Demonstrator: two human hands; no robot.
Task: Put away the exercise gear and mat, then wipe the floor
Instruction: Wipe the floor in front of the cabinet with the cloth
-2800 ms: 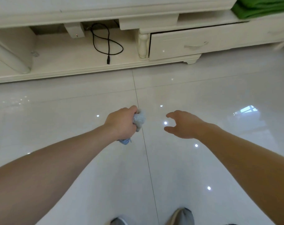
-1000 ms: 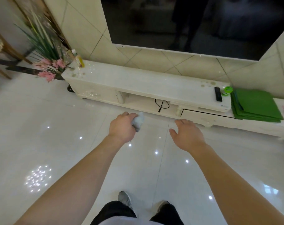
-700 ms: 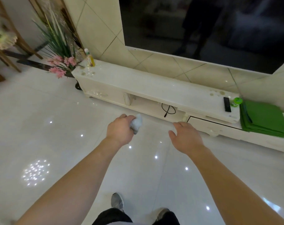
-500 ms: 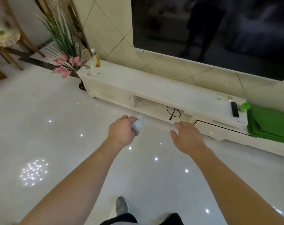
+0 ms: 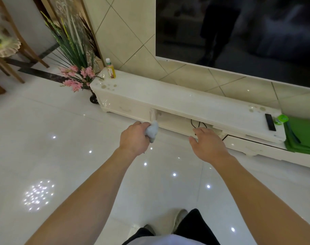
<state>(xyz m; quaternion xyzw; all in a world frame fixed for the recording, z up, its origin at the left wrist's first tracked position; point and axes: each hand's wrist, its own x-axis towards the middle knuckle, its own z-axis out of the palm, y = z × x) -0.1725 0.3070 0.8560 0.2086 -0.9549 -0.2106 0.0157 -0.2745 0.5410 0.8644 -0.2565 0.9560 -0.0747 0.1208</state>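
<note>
At the far left stands some wooden furniture (image 5: 19, 50) with a lace-edged cloth (image 5: 3, 44) on it; whether it is a chair or a table I cannot tell. Next comes a tall plant (image 5: 74, 48) with pink flowers in a dark vase (image 5: 94, 99), standing on the floor (image 5: 53, 165) just beside the left end of the white TV stand (image 5: 168, 99); a small bottle (image 5: 110, 68) of yellow liquid stands upright on that end of the stand's top.

My left hand (image 5: 134, 141) is out in front of me above the glossy white tiles, fingers curled tight round a bunched pale blue cloth (image 5: 152, 130); the cloth sticks out of the thumb side of my fist and is clear of the floor. My right hand (image 5: 209, 145) is beside it and apart from it, palm down, fingers loosely spread and holding nothing. Below, my dark trousers and a grey shoe (image 5: 180, 218) show on the tiles.

Past my right hand a black cable (image 5: 192, 122) lies in the stand's open shelf; the dark TV (image 5: 239, 32) hangs on the tiled wall above. Near the right end of the top lies a black remote (image 5: 270, 122), with a small green tub (image 5: 281, 119) just beside it; the green mat (image 5: 304, 137) lies folded on the lower section at the far right, above a drawer (image 5: 253, 145).
</note>
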